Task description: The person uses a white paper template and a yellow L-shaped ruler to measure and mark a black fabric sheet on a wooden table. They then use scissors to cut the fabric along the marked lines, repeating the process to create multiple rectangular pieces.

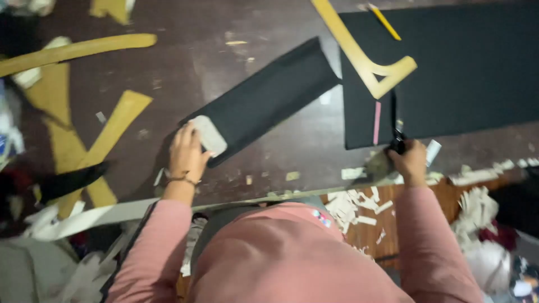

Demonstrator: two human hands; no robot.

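Observation:
My left hand (185,152) rests on the near end of a cut strip of black cloth (269,95), its fingers on a pale grey block (209,135) lying on that cloth. My right hand (410,160) grips black scissors (394,129), whose blades point away from me into the edge of a large black cloth (460,67). A pink chalk line (377,122) runs beside the blades. A wooden tailor's curve ruler (365,56) lies across the large cloth's left edge, with a yellow pencil (385,22) above it.
Long wooden pattern rulers (73,50) and yellowish strips (106,140) lie at the left on the dark brown table (185,50). White paper and cloth scraps (353,205) litter the near edge. Heaps of cloth sit lower left and lower right.

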